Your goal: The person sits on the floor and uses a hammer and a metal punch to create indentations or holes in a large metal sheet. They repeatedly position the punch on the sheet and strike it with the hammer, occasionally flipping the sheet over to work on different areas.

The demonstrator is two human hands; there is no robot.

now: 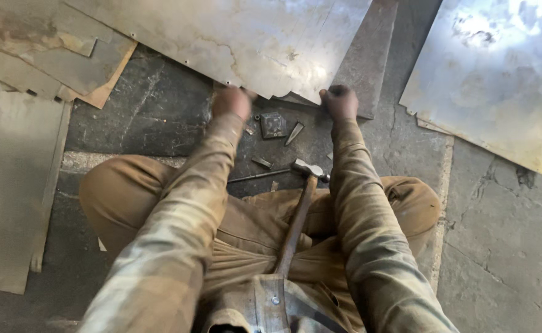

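Stone floor [505, 234], both hands [340, 102] gripping metal sheet [234, 43]

Both hands, left hand [232, 102] and right hand [340, 102], grasp the near edge of a large metal sheet [240, 37] lying on the stone floor [141, 117]; a hammer [299, 209] rests across the lap.

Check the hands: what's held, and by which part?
Both the left hand and right hand are at the near edge of the large metal sheet on the floor. Motion blur hides whether the fingers actually grip it. The hammer lies unheld.
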